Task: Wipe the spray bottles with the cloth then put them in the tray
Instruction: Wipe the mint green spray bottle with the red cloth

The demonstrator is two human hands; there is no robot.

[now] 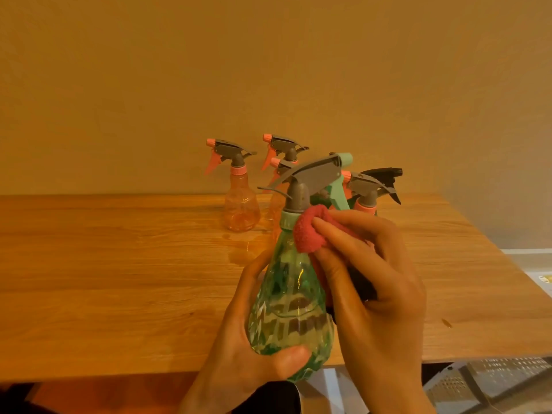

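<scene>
Head view: left hand (254, 348) cupping base of green spray bottle (291, 300), held up over near counter (119, 279) edge. Right hand (367, 273) pinching red cloth (310, 231) against bottle shoulder, just below collar. Wiping under way on this bottle; probably early in task. Far on counter, pink spray bottle (240, 201) at left, more pink-capped and one black-capped behind, crowded and partly hidden. Green bottle transparent; liquid level unclear. Tray not identifiable; perforated pale thing low right.
</scene>
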